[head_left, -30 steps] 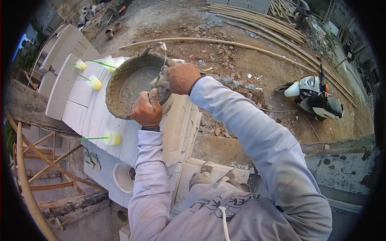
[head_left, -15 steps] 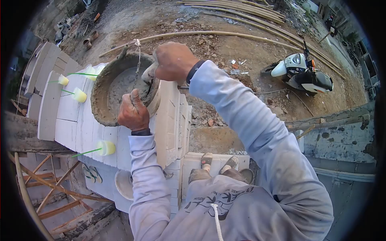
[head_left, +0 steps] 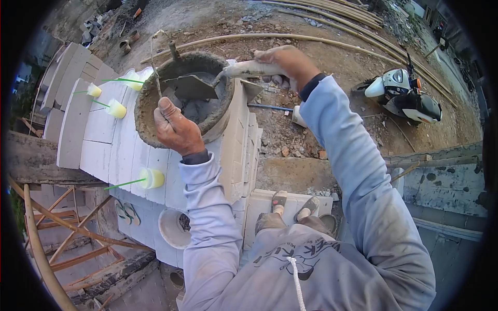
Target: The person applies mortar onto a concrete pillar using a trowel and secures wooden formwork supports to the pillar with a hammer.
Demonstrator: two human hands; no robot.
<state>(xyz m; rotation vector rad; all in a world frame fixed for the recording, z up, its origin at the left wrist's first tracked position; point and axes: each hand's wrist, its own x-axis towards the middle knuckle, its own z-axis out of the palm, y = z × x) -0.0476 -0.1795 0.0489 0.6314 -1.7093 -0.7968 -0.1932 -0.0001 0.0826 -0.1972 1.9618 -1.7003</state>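
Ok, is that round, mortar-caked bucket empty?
Not empty: wet-looking grey mix lies inside the bucket, below its rim, by the flat metal trowel blade.

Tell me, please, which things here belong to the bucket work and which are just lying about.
In use:
trowel, in the right hand
bucket, its handle in the left hand
grey mix in the bucket

Apparently just lying about:
drink cups with green straws
unworn flip-flops
scooter
bamboo poles

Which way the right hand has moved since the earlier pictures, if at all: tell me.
Yes. The right hand has moved rightward, away from the bucket and closer to the parked scooter.
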